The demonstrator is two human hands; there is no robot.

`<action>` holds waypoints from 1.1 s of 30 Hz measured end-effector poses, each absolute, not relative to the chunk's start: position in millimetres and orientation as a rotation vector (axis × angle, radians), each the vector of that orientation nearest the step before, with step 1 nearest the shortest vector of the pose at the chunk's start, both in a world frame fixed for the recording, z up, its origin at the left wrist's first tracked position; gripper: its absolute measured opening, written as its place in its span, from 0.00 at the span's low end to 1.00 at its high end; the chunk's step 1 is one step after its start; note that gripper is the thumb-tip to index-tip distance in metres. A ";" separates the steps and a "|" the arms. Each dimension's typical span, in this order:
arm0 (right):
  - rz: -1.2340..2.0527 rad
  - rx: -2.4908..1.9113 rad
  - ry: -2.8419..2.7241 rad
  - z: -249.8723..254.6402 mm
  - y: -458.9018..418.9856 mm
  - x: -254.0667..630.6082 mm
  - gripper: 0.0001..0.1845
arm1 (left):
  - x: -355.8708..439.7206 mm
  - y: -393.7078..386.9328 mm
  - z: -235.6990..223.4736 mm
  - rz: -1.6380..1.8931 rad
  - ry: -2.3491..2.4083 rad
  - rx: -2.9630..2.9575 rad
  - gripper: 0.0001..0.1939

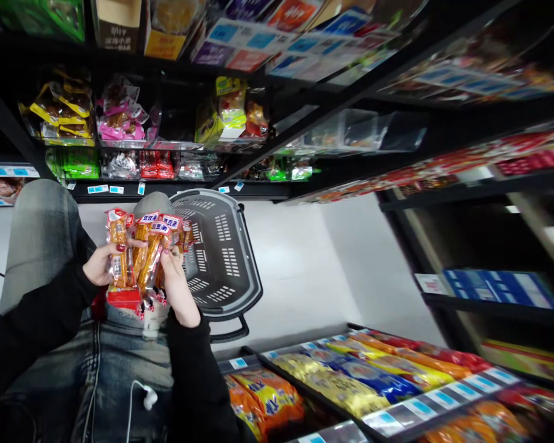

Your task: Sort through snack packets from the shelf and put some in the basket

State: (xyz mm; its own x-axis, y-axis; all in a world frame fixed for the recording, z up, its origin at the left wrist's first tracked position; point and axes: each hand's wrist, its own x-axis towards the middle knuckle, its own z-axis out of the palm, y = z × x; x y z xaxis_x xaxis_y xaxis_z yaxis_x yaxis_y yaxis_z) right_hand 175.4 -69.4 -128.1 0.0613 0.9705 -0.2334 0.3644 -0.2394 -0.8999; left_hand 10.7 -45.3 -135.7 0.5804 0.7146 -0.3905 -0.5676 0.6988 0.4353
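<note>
Several clear snack packets with red and white ends and orange-brown sticks inside are bunched above my knees. My left hand grips one snack packet at the left, with its fingers reaching toward the others. Around the right side of the bunch, my right hand is closed on several more. The packets overlap, so their full number and some fingertips are hidden. Just beyond my right hand, a dark grey shopping basket rests on the floor, its handle toward me. A few similar packets show beside that hand, over the basket.
Black shelves ahead hold tubs of yellow-edged packets and pink packets. At the lower right stands a tiered rack with orange bags and blue bags. A white earphone hangs over my lap. White floor lies right of the basket.
</note>
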 end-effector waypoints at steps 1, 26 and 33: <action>1.088 -1.736 -1.450 -127.0 -68.2 174.6 0.23 | 10.6 -45.3 -135.5 0.758 0.568 0.276 0.22; 1.142 -1.448 -1.407 -89.6 -67.6 151.9 0.10 | 25.9 -44.3 -132.6 0.922 0.692 0.295 0.34; 1.127 -1.381 -1.005 -96.7 -80.8 176.6 0.11 | 24.1 -42.7 -130.8 0.926 0.807 0.322 0.16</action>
